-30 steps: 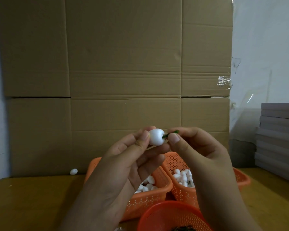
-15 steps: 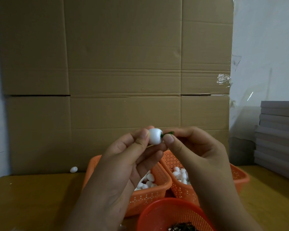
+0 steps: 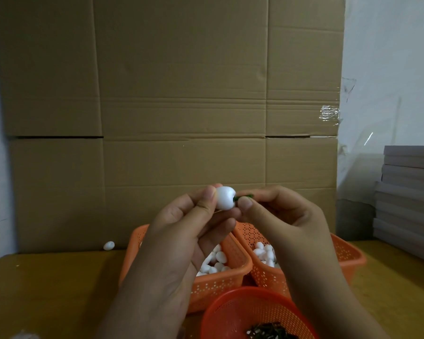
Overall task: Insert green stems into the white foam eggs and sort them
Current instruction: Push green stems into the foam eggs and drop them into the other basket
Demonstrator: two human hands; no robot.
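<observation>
My left hand (image 3: 186, 231) pinches a white foam egg (image 3: 225, 197) between thumb and fingers, held up in front of the cardboard. My right hand (image 3: 277, 216) pinches a short green stem (image 3: 242, 198) whose left end meets the egg's right side. Below the hands stand two orange mesh baskets: the left basket (image 3: 220, 287) and the right basket (image 3: 345, 255), each with several white eggs. A round red-orange basket (image 3: 245, 311) at the bottom holds a dark pile of stems (image 3: 269, 332).
A tall cardboard sheet (image 3: 181, 94) stands as a wall behind the wooden table (image 3: 54, 289). One loose egg (image 3: 109, 245) lies at its foot on the left. A stack of grey boards (image 3: 409, 199) sits at the right.
The stem has gone further toward the egg, so less green shows between my right fingers and the egg. Both hands stay in about the same place.
</observation>
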